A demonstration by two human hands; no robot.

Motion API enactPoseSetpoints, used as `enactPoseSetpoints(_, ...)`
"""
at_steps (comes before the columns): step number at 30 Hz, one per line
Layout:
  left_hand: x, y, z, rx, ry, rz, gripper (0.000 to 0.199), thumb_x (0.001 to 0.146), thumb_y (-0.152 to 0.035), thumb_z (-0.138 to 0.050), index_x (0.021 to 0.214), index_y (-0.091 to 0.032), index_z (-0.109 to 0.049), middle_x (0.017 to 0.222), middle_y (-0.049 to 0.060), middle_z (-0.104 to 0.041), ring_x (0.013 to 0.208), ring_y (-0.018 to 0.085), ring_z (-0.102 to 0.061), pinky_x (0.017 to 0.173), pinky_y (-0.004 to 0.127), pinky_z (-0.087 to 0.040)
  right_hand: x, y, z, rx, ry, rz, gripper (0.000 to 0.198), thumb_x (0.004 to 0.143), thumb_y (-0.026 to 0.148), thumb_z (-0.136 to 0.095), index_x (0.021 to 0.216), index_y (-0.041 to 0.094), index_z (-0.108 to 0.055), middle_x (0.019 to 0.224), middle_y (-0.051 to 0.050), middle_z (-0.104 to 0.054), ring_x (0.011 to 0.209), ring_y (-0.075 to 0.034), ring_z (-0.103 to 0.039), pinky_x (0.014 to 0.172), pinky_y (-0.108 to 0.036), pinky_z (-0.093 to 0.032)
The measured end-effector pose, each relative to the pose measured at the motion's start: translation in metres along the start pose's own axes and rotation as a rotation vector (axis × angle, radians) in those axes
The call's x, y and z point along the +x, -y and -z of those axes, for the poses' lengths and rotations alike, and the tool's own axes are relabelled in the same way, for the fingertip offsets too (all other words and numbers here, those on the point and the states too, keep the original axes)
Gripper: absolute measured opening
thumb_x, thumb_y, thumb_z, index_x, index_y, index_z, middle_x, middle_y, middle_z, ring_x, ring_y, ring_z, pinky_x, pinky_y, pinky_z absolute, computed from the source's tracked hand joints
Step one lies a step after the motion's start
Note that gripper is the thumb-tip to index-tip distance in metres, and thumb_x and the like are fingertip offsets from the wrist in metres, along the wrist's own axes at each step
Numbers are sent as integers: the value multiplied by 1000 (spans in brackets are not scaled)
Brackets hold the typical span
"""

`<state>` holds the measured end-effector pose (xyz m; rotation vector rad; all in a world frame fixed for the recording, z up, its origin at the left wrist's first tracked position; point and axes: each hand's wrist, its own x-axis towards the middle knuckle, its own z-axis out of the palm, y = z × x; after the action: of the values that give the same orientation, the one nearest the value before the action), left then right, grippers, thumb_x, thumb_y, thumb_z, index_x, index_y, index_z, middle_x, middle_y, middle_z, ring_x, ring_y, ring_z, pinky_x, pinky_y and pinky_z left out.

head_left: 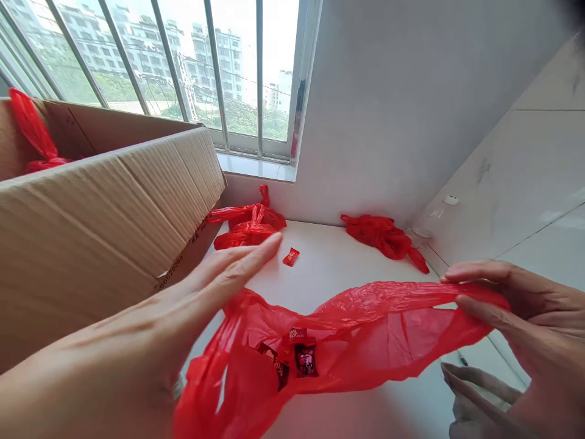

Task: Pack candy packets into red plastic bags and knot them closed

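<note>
Red bag (356, 366) stretched open, right of box (114, 207), candies (305, 360) inside.
Right hand (543, 347) pinches one end; left hand (178, 317) straight-fingered, thumb hidden, grip can't tell. Best to hold both sides evenly taut, base low, so candies don't spill out.

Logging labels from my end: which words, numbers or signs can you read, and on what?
"86679299", as best it reads: on the cardboard box.
Smaller print beside it: too small to read.
Pale lettering on the loose red wrapped candy: too small.
Print on the candies in the open red bag: too blurred.
</note>
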<state>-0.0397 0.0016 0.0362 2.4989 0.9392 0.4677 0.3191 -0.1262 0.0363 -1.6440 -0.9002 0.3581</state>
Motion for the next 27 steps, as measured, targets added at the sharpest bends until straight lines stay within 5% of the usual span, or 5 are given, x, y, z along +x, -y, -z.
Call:
enactPoseSetpoints(9,37,-33,-48,-72,387,-268,123,62,-43,-89,156,-30,-12,161,14,-6,146,44,-6,110,63,-31,6,1,-9,0,-113,85,21,62,38,-83,79,26,-78,67,-1,-63,57,-13,-48,42,-22,-41)
enactPoseSetpoints(15,38,-55,-43,-141,314,-393,30,97,-27,-55,125,-26,-64,144,5,-53,141,28,-37,119,41,-31,14,-8,-8,-57,-132,148,25,61,41,-83,79,25,-78,73,-2,-68,63,-14,-55,45,-21,-41)
enactPoseSetpoints(20,60,-62,-40,-915,106,-50,36,101,-47,-44,98,-22,-70,109,4,-71,108,23,-64,92,29,-52,8,4,-12,26,-200,104,27,65,39,-83,87,26,-75,76,0,-65,61,-12,-53,47,-19,-43)
enactPoseSetpoints(23,70,-58,-51,-1302,-39,171,41,100,-45,-47,72,-17,-55,65,-1,-57,60,11,-56,75,27,-53,-4,15,-20,142,-218,59,26,69,37,-81,91,26,-72,80,0,-61,59,-12,-54,47,-20,-45)
enactPoseSetpoints(27,71,-60,-69,-1098,-44,275,31,90,-47,-64,88,-20,-47,67,-8,-39,52,6,-35,58,21,-42,-21,19,-41,213,-43,110,21,71,38,-79,88,29,-70,70,2,-58,51,-13,-51,40,-22,-43)
